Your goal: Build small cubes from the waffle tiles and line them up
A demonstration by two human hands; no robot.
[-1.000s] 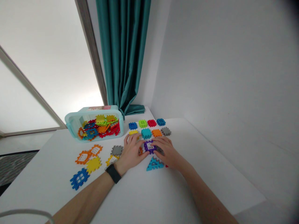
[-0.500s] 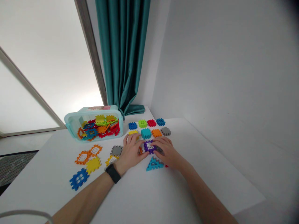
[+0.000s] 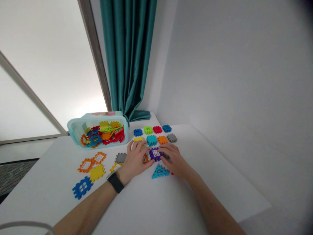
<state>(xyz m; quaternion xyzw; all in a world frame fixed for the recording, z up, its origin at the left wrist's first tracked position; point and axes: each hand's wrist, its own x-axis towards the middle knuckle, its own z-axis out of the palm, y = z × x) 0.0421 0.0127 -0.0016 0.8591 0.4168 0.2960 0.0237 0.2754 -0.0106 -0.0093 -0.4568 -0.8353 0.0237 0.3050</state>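
Observation:
A purple interlocking tile [image 3: 155, 154] with a white printed window lies on the table between both hands. The thumb and forefinger of my left hand [image 3: 137, 159] are at its left edge, the other fingers bent over the table. From the right, the fingertips and thumb of my right hand [image 3: 174, 159] pinch its edge. An orange tile [image 3: 145, 158] is partly hidden beside my left hand, and a dark grey tile [image 3: 165, 156] shows under my right. Just below sits a light blue triangular tile [image 3: 160, 171]; a bit of red peeks out beside it.
A clear bluish bin [image 3: 73, 122] on its side holds many coloured tiles. Rows of tiles, including a turquoise tile [image 3: 151, 140] and an orange square [image 3: 162, 139], lie beyond my hands. To the left are a blue window tile [image 3: 82, 187] and a yellow tile [image 3: 97, 172].
The view has shifted very slightly. Both hands stay at the purple tile with almost the same grip, and the other tiles have not moved.

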